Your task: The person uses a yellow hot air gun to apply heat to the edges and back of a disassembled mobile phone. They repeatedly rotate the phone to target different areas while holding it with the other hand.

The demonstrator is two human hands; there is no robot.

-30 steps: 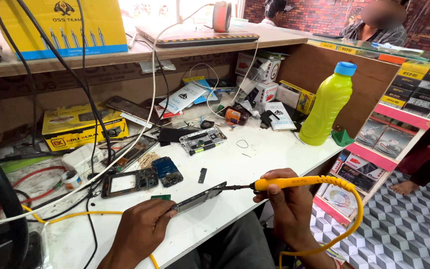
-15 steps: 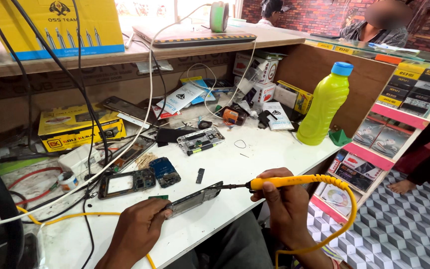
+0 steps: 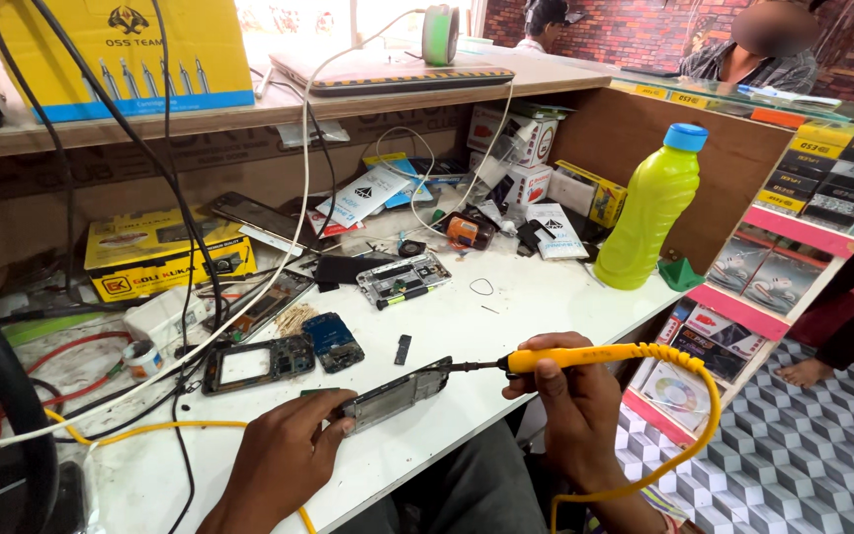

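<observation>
While the left hand (image 3: 284, 460) pins an opened phone body (image 3: 394, 394) against the white worktop (image 3: 536, 297) low in the middle of the frame, its fingertips curl closed over the near end of that dark, tilted slab. Just right of it, the right hand (image 3: 577, 410) is wrapped shut around the yellow handle of a soldering iron (image 3: 570, 358), whose thin dark tip reaches leftward and meets the phone body's far end. A yellow cord (image 3: 704, 415) loops from the handle down toward the lower right edge.

Just above the phone body lie a small dark chip-like piece (image 3: 402, 349), a blue circuit board (image 3: 332, 341) and a dark phone frame with a rectangular opening (image 3: 255, 363), all close together on the worktop. Farther up, near the centre, sits another stripped phone chassis (image 3: 404, 280), with a thin wire ring (image 3: 482, 287) to its right.

A lime-green bottle with a blue cap (image 3: 652, 206) stands upright at right of centre, beside a small green stand (image 3: 680, 273). At left, a yellow carton (image 3: 165, 252) sits under the wooden shelf, with black and white cables (image 3: 190, 247) running down across it. A larger yellow and blue box (image 3: 116, 49) fills the upper left, and a flat closed laptop-like device (image 3: 387, 74) rests on the shelf top. Another person (image 3: 753, 49) sits beyond the counter at upper right.
</observation>
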